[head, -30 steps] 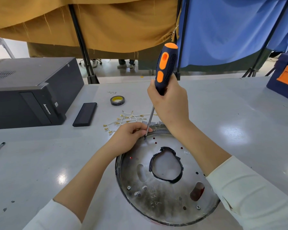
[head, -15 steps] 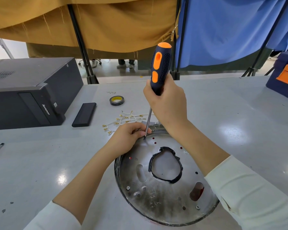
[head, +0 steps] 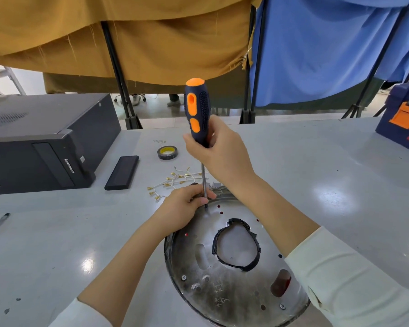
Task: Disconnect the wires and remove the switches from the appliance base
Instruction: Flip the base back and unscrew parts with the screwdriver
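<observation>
**Screwdriver tip set on the far rim of the appliance base**

Head view: the round metal appliance base [head: 232,263] lies flat on the grey counter [head: 57,244], close to the person. The right hand [head: 222,152] has its fingers wrapped tight around the lower handle of an orange-and-black screwdriver [head: 197,112], held nearly upright, its tip touching the base near the far edge. The left hand [head: 184,208] clasps that far rim, fingers curled closed beside the shaft. Loose white wires [head: 175,180] with brass terminals lie just beyond the base. A tape roll [head: 167,152] sits farther back.
</observation>
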A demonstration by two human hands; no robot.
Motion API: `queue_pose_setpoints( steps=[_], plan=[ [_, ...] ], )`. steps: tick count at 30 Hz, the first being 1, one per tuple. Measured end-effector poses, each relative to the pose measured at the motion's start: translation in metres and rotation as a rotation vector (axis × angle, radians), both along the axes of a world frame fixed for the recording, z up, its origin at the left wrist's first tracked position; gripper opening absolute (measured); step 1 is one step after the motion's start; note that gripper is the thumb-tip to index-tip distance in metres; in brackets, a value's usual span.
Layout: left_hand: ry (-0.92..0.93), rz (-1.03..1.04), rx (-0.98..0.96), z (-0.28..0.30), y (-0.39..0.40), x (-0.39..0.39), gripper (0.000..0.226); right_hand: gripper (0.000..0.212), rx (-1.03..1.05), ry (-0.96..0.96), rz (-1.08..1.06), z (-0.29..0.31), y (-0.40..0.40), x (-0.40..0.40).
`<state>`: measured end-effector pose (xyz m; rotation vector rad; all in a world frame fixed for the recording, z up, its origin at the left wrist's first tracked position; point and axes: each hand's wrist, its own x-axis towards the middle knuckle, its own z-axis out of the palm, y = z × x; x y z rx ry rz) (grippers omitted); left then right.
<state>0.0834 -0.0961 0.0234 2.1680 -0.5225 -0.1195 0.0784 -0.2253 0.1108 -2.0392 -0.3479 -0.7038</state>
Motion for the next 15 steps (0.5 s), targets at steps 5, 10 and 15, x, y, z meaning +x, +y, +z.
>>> queue_pose_setpoints(
  steps=[5,10,15],
  plan=[
    [-0.028,-0.023,0.049,0.001,0.002,-0.001,0.023,0.036,0.085,0.034,0.119,-0.004,0.003,0.000],
    [-0.030,-0.009,0.036,0.001,0.003,-0.001,0.022,0.032,0.164,0.087,0.263,-0.006,0.000,-0.001],
    [-0.004,0.019,-0.027,0.003,0.002,0.000,0.024,0.010,0.195,0.119,0.352,-0.003,-0.011,-0.004]
  ],
)
